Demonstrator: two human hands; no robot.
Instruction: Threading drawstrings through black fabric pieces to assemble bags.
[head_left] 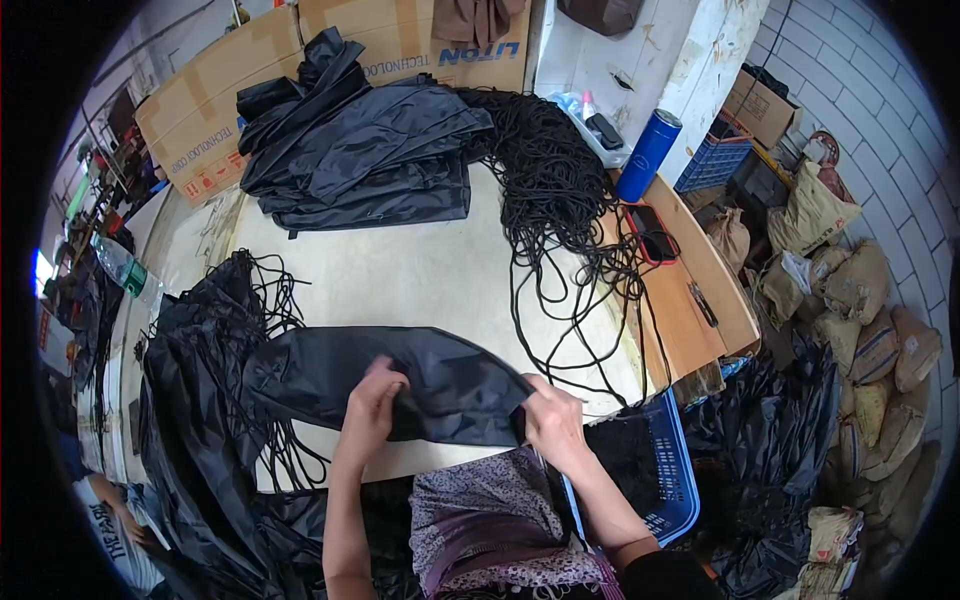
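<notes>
A long flat piece of thin black fabric [450, 370], seemingly a bag, lies across the front of the work table [390, 270]. At its right end, my right hand [553, 420] is closed on the fabric's corner. My left hand [372, 405] is over the middle of the piece with its fingers curled together. Its fingertips are slightly blurred, and whatever they pinch is hidden. Left of the piece, a heap of black fabric with cords [200, 340] hangs over the table's edge.
Folded black fabric [370, 150] is stacked at the back, beside a tangle of black cord [550, 160]. On the right side are a blue flask [650, 155], a phone [652, 235] and small snips [703, 304]. A blue basket [677, 470] stands below, near sacks [850, 280].
</notes>
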